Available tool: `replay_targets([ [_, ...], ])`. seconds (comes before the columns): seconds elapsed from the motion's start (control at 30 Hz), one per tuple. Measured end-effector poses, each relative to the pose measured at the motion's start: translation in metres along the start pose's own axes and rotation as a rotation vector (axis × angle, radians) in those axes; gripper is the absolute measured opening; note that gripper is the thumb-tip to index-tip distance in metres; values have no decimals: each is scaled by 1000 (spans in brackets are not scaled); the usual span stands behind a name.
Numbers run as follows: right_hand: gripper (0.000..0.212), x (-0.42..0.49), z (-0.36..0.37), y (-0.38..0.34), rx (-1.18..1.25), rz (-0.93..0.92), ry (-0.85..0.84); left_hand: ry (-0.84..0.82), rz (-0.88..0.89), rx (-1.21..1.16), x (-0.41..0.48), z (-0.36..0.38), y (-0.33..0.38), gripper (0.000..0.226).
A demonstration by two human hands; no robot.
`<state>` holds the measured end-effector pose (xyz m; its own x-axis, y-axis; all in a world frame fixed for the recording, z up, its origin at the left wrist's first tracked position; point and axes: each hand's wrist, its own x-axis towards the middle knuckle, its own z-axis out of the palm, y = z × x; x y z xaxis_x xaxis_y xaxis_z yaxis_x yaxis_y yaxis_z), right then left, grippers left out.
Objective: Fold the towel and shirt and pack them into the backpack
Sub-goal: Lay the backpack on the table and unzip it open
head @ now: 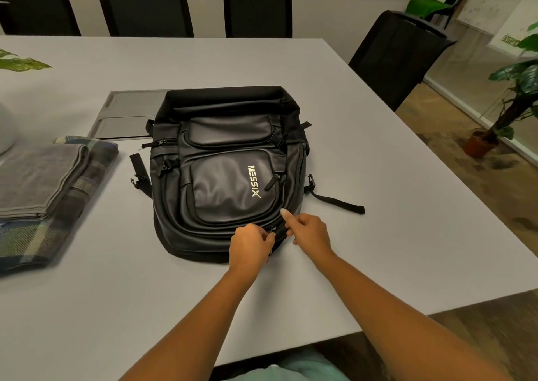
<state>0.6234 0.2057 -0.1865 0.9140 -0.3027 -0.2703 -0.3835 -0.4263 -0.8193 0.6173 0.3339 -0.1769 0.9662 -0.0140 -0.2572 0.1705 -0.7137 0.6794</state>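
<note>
Both forearms reached over the table [378,176]. Left hand [252,245] pinched the zipper pull [272,229] at the backpack's [227,171] near edge; right hand [308,230] hovered beside it, loosely curled, empty. Folded grey towel [37,176] lay on the plaid shirt [58,223], well left. Both appeared soft and light, best lifted from beneath.

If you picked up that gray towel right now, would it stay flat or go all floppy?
Probably floppy: the gray towel is soft cloth, folded in loose layers on the plaid shirt. It would likely sag and start unfolding if lifted by one edge. It looks light, and not slippery.
</note>
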Motion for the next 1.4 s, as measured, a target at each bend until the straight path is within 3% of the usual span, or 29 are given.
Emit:
replay_targets([
  [0.1, 36, 10, 7, -11, -82, 47, -70, 16, 19, 49, -2, -2, -2, 27],
  [0.17, 28, 14, 8, -17, -118, 44, -30, 25, 34, 89, -3, -6, -6, 29],
  [0.3, 35, 23, -11, -14, -145, 132, 110, 62, 36, 123, -4, -14, -17, 30],
  [0.4, 44, 20, -10, -22, 10, 181, -40, 69, 36, 141, -7, -15, -20, 29],
  [0.5, 41, 17, 9, -27, -124, 133, -124, 78, 52, 157, -9, -14, -19, 29],
  [0.63, 27, 19, 15, -28, -209, 91, -68, 96, 64, 170, -9, -23, -21, 31],
  [1.13, 38, 42, -26, -15, -268, 71, 146, 369, -80, 72, -7, -87, -73, 25],
  [1.3, 21, 18, -12, -26, -345, -105, 435, 375, -64, 59, -9, -82, -76, 25],
  [1.4, 12, 7, 6, -44, -362, -354, 427, 380, -58, 53, -9, -80, -76, 25],
])
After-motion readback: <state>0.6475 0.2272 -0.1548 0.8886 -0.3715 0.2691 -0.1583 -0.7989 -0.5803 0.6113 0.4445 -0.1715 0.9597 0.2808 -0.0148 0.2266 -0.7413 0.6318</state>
